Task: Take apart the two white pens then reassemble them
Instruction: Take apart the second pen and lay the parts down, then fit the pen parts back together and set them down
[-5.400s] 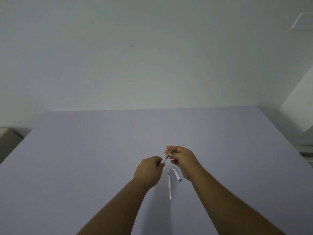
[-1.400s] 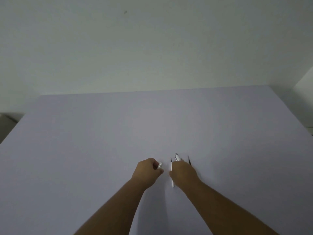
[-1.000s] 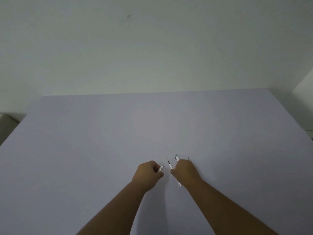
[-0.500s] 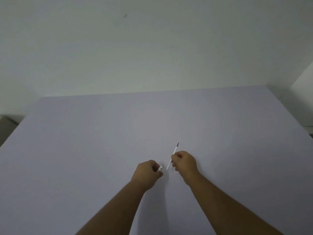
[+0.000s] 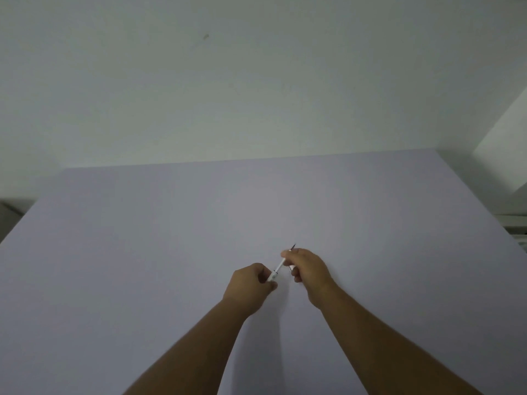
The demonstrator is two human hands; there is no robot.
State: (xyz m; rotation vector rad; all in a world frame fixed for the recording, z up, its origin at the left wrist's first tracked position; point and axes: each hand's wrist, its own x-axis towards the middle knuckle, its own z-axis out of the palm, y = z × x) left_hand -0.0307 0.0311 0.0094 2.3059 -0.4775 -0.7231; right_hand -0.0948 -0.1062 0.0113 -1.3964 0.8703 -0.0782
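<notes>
My left hand [image 5: 249, 286] is closed around a white pen barrel [image 5: 271, 277], with only its open end showing between the fingers. My right hand [image 5: 306, 267] pinches a thin white refill [image 5: 281, 263]. The refill's dark tip [image 5: 293, 246] points up and away. Its lower end meets the barrel's mouth. A small silvery part [image 5: 291, 268] peeks out under my right fingers. Other pen parts are hidden by my hands or out of sight.
Both hands work over a wide pale lavender table [image 5: 171, 252] against a plain white wall [image 5: 256, 81]. The table's far edge runs across the middle of the view. A white ledge [image 5: 510, 223] sits past the right edge.
My right hand lifted the refill off the table and swung its lower end left to the barrel in my left hand. The left hand stayed closed and barely moved.
</notes>
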